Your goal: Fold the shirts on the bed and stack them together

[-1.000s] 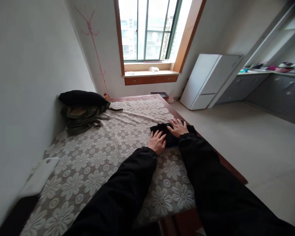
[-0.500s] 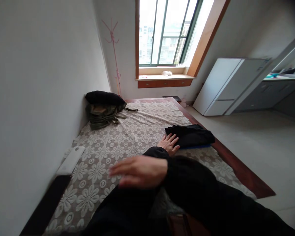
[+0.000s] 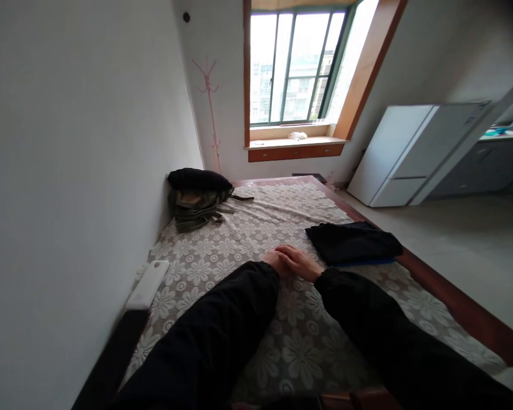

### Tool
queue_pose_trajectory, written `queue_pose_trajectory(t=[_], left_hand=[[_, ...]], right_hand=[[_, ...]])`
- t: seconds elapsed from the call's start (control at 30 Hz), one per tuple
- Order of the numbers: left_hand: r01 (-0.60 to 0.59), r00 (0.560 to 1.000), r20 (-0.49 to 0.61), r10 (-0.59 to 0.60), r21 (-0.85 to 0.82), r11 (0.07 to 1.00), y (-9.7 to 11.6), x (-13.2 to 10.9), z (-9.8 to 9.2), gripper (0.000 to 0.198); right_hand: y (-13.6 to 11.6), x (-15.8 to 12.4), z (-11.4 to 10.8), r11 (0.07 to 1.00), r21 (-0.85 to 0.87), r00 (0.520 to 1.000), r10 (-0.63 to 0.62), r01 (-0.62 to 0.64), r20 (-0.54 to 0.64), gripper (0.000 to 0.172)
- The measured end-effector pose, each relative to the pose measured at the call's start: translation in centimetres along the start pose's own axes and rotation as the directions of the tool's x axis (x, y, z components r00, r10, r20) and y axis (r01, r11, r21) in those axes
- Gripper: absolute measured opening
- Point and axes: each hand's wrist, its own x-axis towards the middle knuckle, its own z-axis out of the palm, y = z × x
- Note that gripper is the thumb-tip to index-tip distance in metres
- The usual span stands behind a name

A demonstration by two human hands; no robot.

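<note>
My two hands rest together on the flower-patterned lace cover (image 3: 239,228) of the bed, straight ahead of me. My right hand (image 3: 301,263) lies with its fingers stretched flat across my left hand (image 3: 272,260), which is mostly covered, so its fingers do not show. Neither hand has anything visible in it. A folded black garment (image 3: 353,242) lies just to the right of my hands, near the bed's right edge, apart from them. A thin blue edge (image 3: 370,263) shows under its near side. Both my arms are in black sleeves.
An olive backpack (image 3: 194,208) with a black cushion (image 3: 199,179) on top sits against the left wall. A white flat object (image 3: 147,283) lies at the bed's left edge. The wooden bed frame (image 3: 453,307) borders the floor, with a white fridge (image 3: 404,154) and a pink coat stand (image 3: 211,114) beyond.
Both hands have left the black garment and come together on the cover to its left. The right hand swung across in front of me and settled over the left. The view shifted left.
</note>
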Motion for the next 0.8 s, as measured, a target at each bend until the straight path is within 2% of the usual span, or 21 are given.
queue_pose_trajectory(t=[0.1,0.2,0.3,0.4,0.47,0.57,0.63,0.73,0.8], left_hand=[[0.112,0.989,-0.102,-0.106,0.056,0.992,-5.8,0.2,-5.8,0.011],[0.283,0.935,-0.256,-0.244,0.126,0.951,-11.8,1.5,-12.5,0.013],[0.401,0.882,-0.352,-0.314,0.208,0.892,-16.4,3.4,-18.5,0.023],[0.477,0.842,-0.418,-0.342,0.278,0.834,-19.5,5.7,-23.1,0.032],[0.502,0.827,-0.446,-0.341,0.315,0.805,-21.0,7.4,-25.6,0.039],[0.505,0.828,-0.462,-0.319,0.365,0.782,-23.5,9.9,-28.8,0.053],[0.535,0.822,-0.475,-0.313,0.458,0.71,-25.7,11.3,-30.4,0.064],[0.577,0.816,-0.451,-0.361,0.606,0.547,-29.7,12.8,-31.5,0.079],[0.606,0.795,-0.442,-0.416,0.62,0.498,-31.9,13.2,-31.4,0.076]], right_hand=[[0.3,2.6,4.3,0.963,0.247,0.969,0.156,-0.107,-0.19,0.039],[-0.4,5.5,8.9,0.925,0.344,0.942,0.249,-0.163,-0.223,0.044],[-0.7,7.0,11.6,0.929,0.336,0.95,0.233,-0.154,-0.209,0.038],[-0.4,6.8,12.3,0.955,0.278,0.975,0.152,-0.102,-0.164,0.031],[-0.3,6.4,12.1,0.968,0.235,0.983,0.124,-0.091,-0.132,0.029],[-0.4,6.2,11.6,0.98,0.147,0.985,0.146,-0.132,-0.089,0.024],[-0.7,6.4,11.4,0.985,0.079,0.985,0.159,-0.154,-0.061,0.02],[-0.8,6.6,11.5,0.984,0.028,0.984,0.174,-0.173,-0.04,0.015],[-0.8,6.7,11.7,0.984,0.021,0.983,0.179,-0.178,-0.035,0.014]])
